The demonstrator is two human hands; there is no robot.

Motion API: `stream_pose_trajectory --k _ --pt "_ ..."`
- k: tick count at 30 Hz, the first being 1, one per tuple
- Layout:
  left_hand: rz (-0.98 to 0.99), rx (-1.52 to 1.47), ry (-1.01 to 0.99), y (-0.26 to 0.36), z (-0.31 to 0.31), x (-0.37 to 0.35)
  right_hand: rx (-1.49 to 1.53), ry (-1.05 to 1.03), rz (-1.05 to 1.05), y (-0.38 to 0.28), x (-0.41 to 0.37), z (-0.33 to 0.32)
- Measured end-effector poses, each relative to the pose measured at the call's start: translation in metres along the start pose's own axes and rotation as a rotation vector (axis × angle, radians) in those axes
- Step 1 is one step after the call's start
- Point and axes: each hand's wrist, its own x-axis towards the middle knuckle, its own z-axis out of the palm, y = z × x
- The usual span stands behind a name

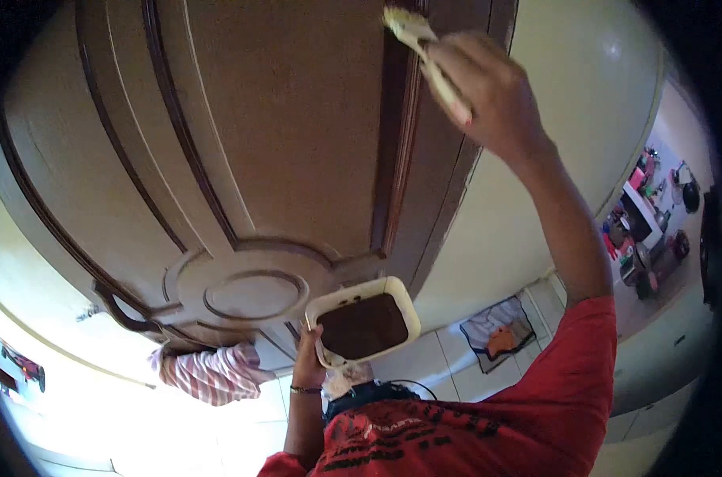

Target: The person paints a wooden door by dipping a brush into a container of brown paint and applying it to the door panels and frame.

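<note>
My right hand (484,91) is raised at the top, its fingers wrapped round the pale handle of a paintbrush (417,38). The brush's light bristles point up and left, overlapping the dark moulding of a brown panelled door (305,119). Lower down, my left hand (310,350) grips the left side of a cream plastic tub (409,306). Dark brown paint (361,326) covers the tub's inside, and brown smears mark its inner wall. The fingers under the tub are hidden.
A striped cloth (218,374) hangs low by the door at the left. On the tiled floor to the right lies a dark-edged mat (496,334) with an orange patch. Pale wall (568,119) borders the door. Farther right, a counter (647,230) holds several kitchen items.
</note>
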Motion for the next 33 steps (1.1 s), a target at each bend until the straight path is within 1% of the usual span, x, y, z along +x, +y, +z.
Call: stream_pose_trajectory --k 2,3,5,7,8,10,11,13,14,16,17,20,22,24,25,26,28,29,31,32,33 --pt "-0.003 0.000 -0.020 0.004 0.012 -0.003 0.013 -0.051 -0.002 -0.027 -0.025 -0.001" --pt "0.034 0.049 -0.067 0.004 0.018 -0.005 0.045 -0.083 -0.012 -0.039 -0.039 0.000" --pt "0.030 0.067 -0.052 0.006 0.026 -0.008 0.089 -0.123 -0.021 -0.064 -0.066 0.001" --pt "0.023 0.078 -0.040 0.010 0.037 -0.012 0.175 -0.274 0.021 -0.090 -0.093 -0.001" --pt "0.017 0.071 -0.024 0.010 0.039 -0.011 0.191 -0.283 0.021 -0.101 -0.106 -0.001" --pt "0.034 0.121 -0.051 0.010 0.041 -0.010 0.270 -0.385 -0.014 -0.121 -0.130 0.003" --pt "0.035 0.134 -0.037 0.011 0.045 -0.013 0.285 -0.389 -0.017 -0.132 -0.144 0.005" --pt "0.042 0.155 -0.029 0.014 0.055 -0.015 0.441 -0.542 0.058 -0.150 -0.170 0.012" --pt "0.052 0.184 -0.037 0.016 0.060 -0.016 0.451 -0.548 0.053 -0.156 -0.182 0.017" --pt "0.089 0.176 -0.056 0.013 0.064 -0.018 0.577 -0.564 0.036 -0.162 -0.194 0.024" --pt "0.084 0.180 -0.051 0.011 0.061 -0.014 0.576 -0.563 0.029 -0.160 -0.196 0.026" --pt "0.069 0.156 -0.061 0.006 0.051 -0.007 0.687 -0.523 0.220 -0.152 -0.188 0.025" --pt "0.057 0.129 -0.091 0.004 0.047 -0.007 0.688 -0.503 0.248 -0.133 -0.164 0.018" --pt "0.091 0.149 -0.134 0.002 0.046 -0.006 0.668 -0.478 0.269 -0.108 -0.133 0.008" --pt "0.101 0.117 -0.094 0.001 0.049 -0.009 0.667 -0.373 0.274 -0.095 -0.117 0.003" --pt "0.112 0.116 -0.123 0.000 0.048 -0.010 0.664 -0.264 0.276 -0.082 -0.102 -0.002" --pt "0.076 0.071 -0.097 -0.002 0.041 -0.011 0.609 -0.213 0.276 -0.055 -0.078 -0.010" --pt "0.087 0.074 -0.127 -0.003 0.035 -0.009 0.562 -0.163 0.258 -0.040 -0.067 -0.011" --pt "0.022 0.012 -0.076 -0.006 0.025 -0.004 0.504 -0.055 0.231 -0.017 -0.039 -0.017" --pt "0.032 0.014 -0.099 -0.006 0.023 -0.003 0.485 -0.043 0.219 -0.006 -0.026 -0.018" --pt "0.041 0.014 -0.069 -0.005 0.026 -0.005 0.426 -0.009 0.210 0.005 -0.015 -0.019"
